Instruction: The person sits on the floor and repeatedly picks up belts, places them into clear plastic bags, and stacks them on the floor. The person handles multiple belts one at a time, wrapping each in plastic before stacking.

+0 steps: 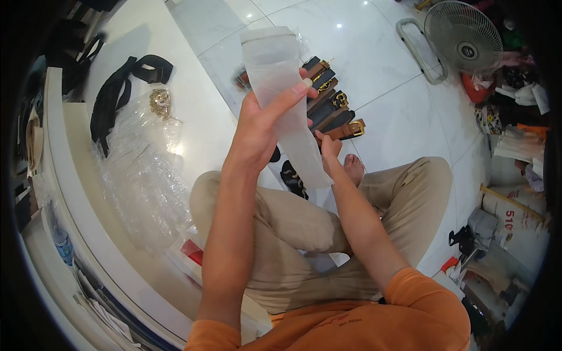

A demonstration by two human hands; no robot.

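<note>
My left hand [263, 120] grips a long, narrow frosted plastic bag [274, 66], with the thumb across its front and fingers behind. Its lower end hangs toward my right wrist. My right hand [330, 149] is at the near end of a brown leather belt [340, 132] with a gold buckle; whether the fingers clasp it is unclear. This belt lies nearest me in a row of several rolled belts, including a dark belt [325, 113], on the tiled floor. The bag and left hand hide part of the row.
A white bench [193, 114] at left carries crumpled clear plastic bags [140, 175], a black fabric strap [112, 96] and a gold chain bundle [160, 104]. A black belt [293, 179] lies near my knees. A fan [465, 39] and piled clothes [522, 105] are at right.
</note>
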